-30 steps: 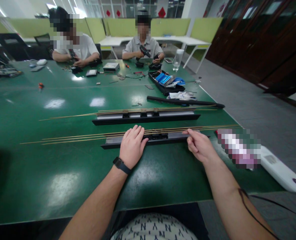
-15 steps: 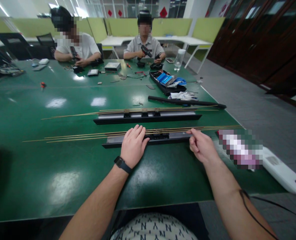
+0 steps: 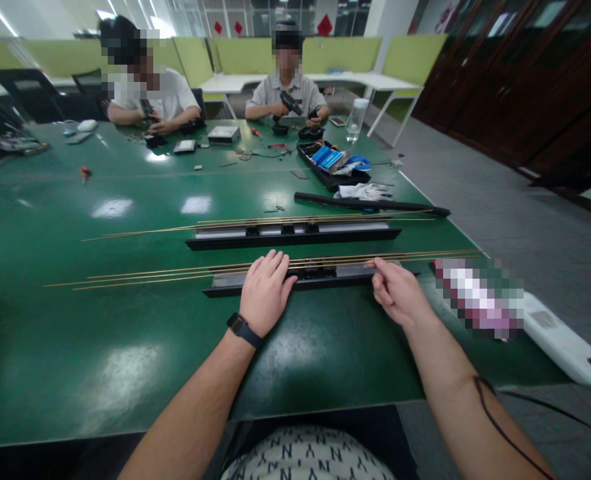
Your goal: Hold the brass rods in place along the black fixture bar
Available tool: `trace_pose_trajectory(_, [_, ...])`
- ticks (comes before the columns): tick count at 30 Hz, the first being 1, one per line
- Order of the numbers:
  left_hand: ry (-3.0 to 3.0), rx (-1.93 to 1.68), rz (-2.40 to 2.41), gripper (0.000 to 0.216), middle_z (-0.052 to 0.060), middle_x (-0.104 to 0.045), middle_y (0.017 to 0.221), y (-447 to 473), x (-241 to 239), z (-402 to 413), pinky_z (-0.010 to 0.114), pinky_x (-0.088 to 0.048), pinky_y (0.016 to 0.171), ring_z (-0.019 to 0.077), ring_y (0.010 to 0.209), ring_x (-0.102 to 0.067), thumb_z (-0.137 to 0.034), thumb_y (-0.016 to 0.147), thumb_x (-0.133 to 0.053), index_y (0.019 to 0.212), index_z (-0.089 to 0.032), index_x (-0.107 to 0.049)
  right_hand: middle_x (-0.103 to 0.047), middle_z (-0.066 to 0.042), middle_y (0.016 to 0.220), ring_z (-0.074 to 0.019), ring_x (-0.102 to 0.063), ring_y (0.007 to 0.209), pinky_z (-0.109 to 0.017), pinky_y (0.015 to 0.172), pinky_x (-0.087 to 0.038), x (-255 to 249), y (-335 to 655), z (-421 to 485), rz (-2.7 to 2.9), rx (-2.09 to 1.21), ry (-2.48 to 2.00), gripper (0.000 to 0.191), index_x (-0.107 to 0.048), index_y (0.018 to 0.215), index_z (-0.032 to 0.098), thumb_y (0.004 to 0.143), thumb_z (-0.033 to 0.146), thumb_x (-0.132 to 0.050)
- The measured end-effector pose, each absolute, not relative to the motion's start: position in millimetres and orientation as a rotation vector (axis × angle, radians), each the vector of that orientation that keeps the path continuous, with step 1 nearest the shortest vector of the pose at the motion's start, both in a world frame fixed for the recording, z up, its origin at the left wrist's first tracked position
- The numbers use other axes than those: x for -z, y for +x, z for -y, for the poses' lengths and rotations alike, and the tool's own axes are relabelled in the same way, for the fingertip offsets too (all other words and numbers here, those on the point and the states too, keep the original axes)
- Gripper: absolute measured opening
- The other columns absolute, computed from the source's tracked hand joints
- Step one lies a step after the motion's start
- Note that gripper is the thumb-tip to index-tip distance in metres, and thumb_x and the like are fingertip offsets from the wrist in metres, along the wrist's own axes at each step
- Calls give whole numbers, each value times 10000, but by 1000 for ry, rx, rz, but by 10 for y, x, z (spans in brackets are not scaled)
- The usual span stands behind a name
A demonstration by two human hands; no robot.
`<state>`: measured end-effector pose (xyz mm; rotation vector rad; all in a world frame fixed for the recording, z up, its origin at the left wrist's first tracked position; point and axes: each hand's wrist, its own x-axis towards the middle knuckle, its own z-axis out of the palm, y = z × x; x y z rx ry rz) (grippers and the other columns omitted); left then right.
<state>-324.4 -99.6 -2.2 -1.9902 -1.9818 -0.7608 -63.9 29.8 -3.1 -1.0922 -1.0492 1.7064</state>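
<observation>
A long black-edged channel (image 3: 225, 281) with a pale grey inside lies across the table in front of me, with black fittings (image 3: 320, 272) at its middle. Several thin brass-coloured rods (image 3: 355, 259) run lengthwise over it, past both ends. My left hand (image 3: 266, 287) rests flat across the rods and channel, left of the fittings, fingers stretched out; a dark watch (image 3: 238, 325) is on that wrist. With thumb and bent index finger, my right hand (image 3: 398, 288) pinches the nearest rod (image 3: 125, 284) near the channel's right part. The fingertip contact is small and partly hidden.
A second channel (image 3: 295, 237) with rods lies just beyond. Farther back are a black bar (image 3: 370, 203), white gloves (image 3: 364, 192) and a black tray (image 3: 332, 177) with blue items. A white device (image 3: 565, 340) lies at right. Two people work across the green table (image 3: 150, 360).
My right hand has moved slightly left, and the nearest rod's left end has slid further left with it. My left hand keeps nearly the same place on the rods.
</observation>
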Motion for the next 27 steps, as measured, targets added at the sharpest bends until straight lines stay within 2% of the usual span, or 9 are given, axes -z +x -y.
trace_pose_trajectory(4, [-1988, 764, 1968, 403, 133, -632, 1424, -3250, 39, 993, 490, -413, 1169, 301, 1394, -530, -337, 1022, -518, 1380, -163, -582, -590, 21, 490, -35, -295, 276, -174, 302, -161, 30, -677, -274, 1110, -1765, -1090, 357, -681, 918, 152, 822, 481, -782])
trace_pose_trajectory(10, [-1989, 776, 1970, 403, 133, -633, 1422, -3246, 35, 999, 499, -416, 1168, 299, 1390, -533, -333, 1019, -523, 1383, -170, -584, -564, 38, 473, -42, -293, 272, -188, 299, -172, 42, -652, -314, 1010, -1680, -1095, 282, -679, 898, 160, 830, 419, -765])
trace_pose_trajectory(17, [-1990, 780, 1974, 403, 132, -638, 1417, -3245, 35, 996, 503, -414, 1167, 305, 1390, -535, -341, 1018, -521, 1382, -179, -588, -579, 33, 491, -36, -281, 275, -185, 293, -157, 37, -721, -252, 1124, -1781, -1072, 362, -688, 941, 161, 814, 483, -794])
trace_pose_trajectory(27, [-1986, 767, 1962, 404, 135, -636, 1417, -3247, 40, 995, 494, -415, 1168, 304, 1385, -537, -340, 1021, -518, 1374, -157, -591, -582, 30, 489, -36, -288, 277, -181, 298, -159, 53, -733, -255, 1117, -1772, -1064, 368, -685, 939, 159, 820, 492, -788])
